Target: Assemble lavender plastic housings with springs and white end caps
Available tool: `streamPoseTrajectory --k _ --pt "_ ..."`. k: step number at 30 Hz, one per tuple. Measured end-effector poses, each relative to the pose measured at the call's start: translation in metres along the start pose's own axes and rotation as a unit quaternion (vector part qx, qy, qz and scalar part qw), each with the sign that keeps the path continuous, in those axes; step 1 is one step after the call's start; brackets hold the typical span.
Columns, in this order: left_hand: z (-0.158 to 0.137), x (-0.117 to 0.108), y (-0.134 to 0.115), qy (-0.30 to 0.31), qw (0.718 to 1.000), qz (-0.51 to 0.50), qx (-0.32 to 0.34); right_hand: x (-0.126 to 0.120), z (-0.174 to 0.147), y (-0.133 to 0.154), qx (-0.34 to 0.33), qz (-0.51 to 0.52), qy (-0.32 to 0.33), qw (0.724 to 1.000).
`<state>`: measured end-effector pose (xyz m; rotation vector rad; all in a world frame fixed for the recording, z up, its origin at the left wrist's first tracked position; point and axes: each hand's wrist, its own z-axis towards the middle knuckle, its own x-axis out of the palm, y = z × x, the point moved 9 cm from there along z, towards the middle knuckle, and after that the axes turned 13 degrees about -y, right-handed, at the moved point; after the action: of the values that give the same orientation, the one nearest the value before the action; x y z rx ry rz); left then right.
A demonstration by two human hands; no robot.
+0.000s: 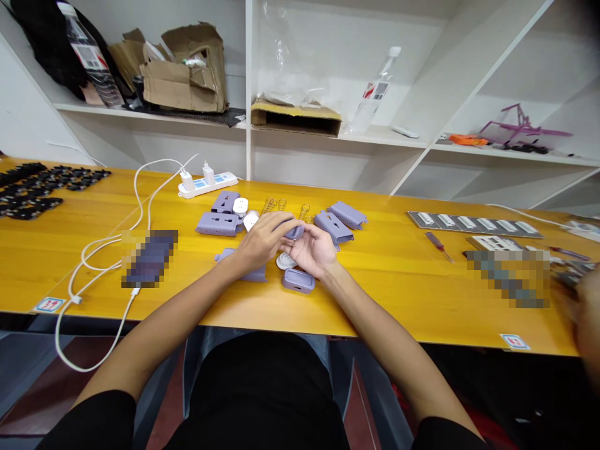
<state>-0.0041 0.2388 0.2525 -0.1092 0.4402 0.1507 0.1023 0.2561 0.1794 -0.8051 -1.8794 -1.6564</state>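
Cable: looped past the table's front edge nr L arm; a snag on knee or elbow could've dragged the phone w/ it.
Box: purple, on table just nearer than R hand; wrist coming down might've knocked it.
Near shell: partly hidden by L wrist; arm's wt could've shoved or pinned it.
Disc: white, beside box, partly covered by R hand; easy to brush away unseen.
R hand: palm up, half open, thumb & fingertips at the piece.
L hand: palm down, fingers half curled onto piece from above; thumb hidden, so grip force: can't tell.
Piece: purple, betw both hands, above table. Fingers hid most of it, so anything crooked or loose inside could've gone unnoticed; uneven pressure from the 2 hands might've made it slip.
R shells: a pair, just beyond R hand; an outward swing could've pushed them.
White units: next to L shells, one partly behind L hand; knuckles might've nudged it.
Springs: thin wire, beyond hands; light, so prob. quick to roll or tangle if bumped.
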Motion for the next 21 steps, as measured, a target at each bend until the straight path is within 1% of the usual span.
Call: streamPoseTrajectory --k 2,3,5,7,8,10,13,16,19,21 --pt "-0.001 -0.003 0.002 -0.022 0.999 -0.021 -0.020 0.002 -0.002 0.002 -0.004 -0.013 0.009 1.000" --pt "-0.001 -0.006 0.006 -0.039 0.998 -0.030 -0.042 0.003 -0.003 0.003 -0.005 -0.021 0.010 1.000" --pt "-0.005 -0.010 0.020 -0.074 0.991 -0.052 -0.103 0.004 -0.004 0.005 -0.006 -0.038 0.014 0.999" --pt "-0.011 -0.011 0.033 -0.092 0.980 -0.079 -0.159 0.006 -0.006 0.006 -0.006 -0.054 0.021 0.998" --pt "-0.013 -0.010 0.037 -0.093 0.977 -0.090 -0.171 0.006 -0.006 0.006 -0.008 -0.061 0.023 0.998" --pt "-0.015 -0.006 0.039 -0.084 0.977 -0.101 -0.170 0.005 -0.005 0.005 -0.022 -0.074 0.017 0.997" --pt "-0.016 -0.001 0.037 -0.075 0.976 -0.120 -0.168 -0.003 -0.001 0.007 -0.056 -0.090 -0.020 0.994" --pt "-0.015 -0.002 0.038 -0.104 0.962 -0.153 -0.200 -0.014 0.003 0.017 -0.087 -0.097 -0.067 0.989" --pt "-0.012 -0.009 0.042 -0.133 0.951 -0.154 -0.233 -0.030 0.005 0.038 -0.137 -0.095 -0.129 0.978" --pt "-0.010 -0.010 0.043 -0.112 0.958 -0.118 -0.237 -0.043 0.006 0.056 -0.182 -0.092 -0.175 0.963"
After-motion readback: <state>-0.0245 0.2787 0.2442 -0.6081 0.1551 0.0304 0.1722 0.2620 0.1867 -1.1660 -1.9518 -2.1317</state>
